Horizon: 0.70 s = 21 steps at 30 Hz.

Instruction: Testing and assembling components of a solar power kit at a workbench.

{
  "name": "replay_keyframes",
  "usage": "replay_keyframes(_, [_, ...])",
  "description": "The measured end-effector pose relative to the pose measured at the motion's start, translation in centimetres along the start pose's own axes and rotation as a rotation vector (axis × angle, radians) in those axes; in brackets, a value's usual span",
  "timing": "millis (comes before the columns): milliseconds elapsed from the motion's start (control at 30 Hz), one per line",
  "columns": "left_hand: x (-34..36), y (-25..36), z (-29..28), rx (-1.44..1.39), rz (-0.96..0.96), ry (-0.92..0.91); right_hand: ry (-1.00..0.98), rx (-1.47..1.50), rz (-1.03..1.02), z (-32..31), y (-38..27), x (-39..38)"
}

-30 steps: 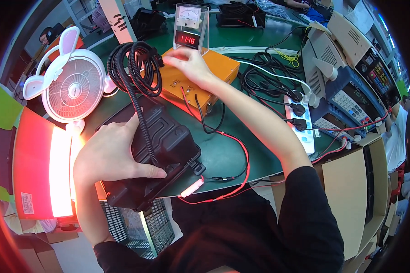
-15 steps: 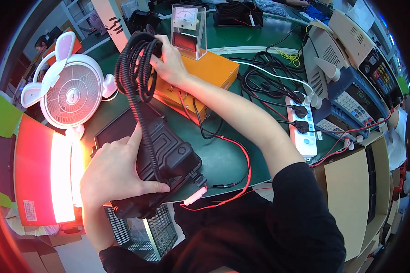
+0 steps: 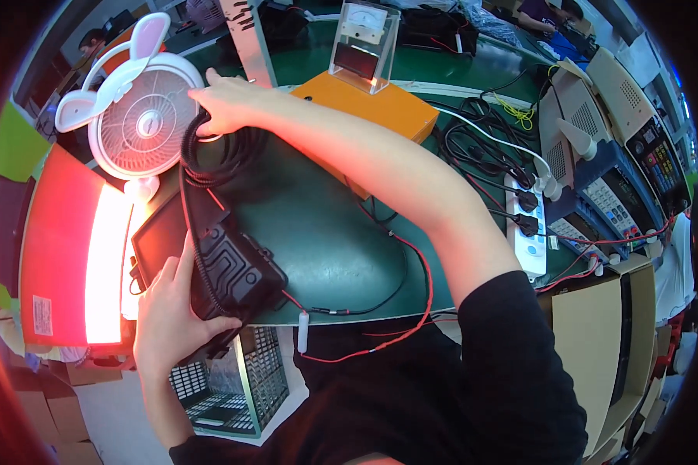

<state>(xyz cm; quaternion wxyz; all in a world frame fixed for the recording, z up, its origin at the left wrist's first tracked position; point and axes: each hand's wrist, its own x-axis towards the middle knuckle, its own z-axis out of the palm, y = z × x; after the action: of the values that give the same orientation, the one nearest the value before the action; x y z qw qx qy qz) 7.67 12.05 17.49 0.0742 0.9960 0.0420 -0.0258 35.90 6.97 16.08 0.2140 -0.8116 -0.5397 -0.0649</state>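
My right hand (image 3: 223, 105) has its fingers closed around a coil of black corrugated cable (image 3: 233, 155) at the upper left, beside a white fan with rabbit ears (image 3: 132, 124). My left hand (image 3: 174, 310) grips the near left part of a bulky black case (image 3: 236, 275), which has a dark flat panel (image 3: 163, 225) at its far side and a strand of cable running down over it. An orange box (image 3: 380, 112) carries a clear stand with two meters (image 3: 362, 54). Red and black wires with a small white cylinder (image 3: 303, 332) lie at the front edge.
A power strip (image 3: 529, 248), tangled cables (image 3: 473, 147) and stacked instruments (image 3: 620, 186) are at the right. A glowing red-and-white lamp panel (image 3: 62, 256) is at the left. Below are a plastic crate (image 3: 260, 380) and cardboard boxes (image 3: 597, 333). Other people (image 3: 535, 15) work at the back.
My right hand has moved left with the coil, off the orange box toward the fan. The black case and my left hand have shifted leftward. The red display on the stand has gone dark.
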Motion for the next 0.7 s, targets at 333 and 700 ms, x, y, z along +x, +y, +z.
replay_keyframes(333, [-6.3,-10.0,7.7,-1.331,-0.578,0.484,0.098,0.071,0.411,-3.9,2.5,-16.7])
replay_keyframes(700, [-4.4,-7.6,5.9,-1.809,-0.466,0.266,0.508,0.428,0.396,-1.0,-0.4,-21.5])
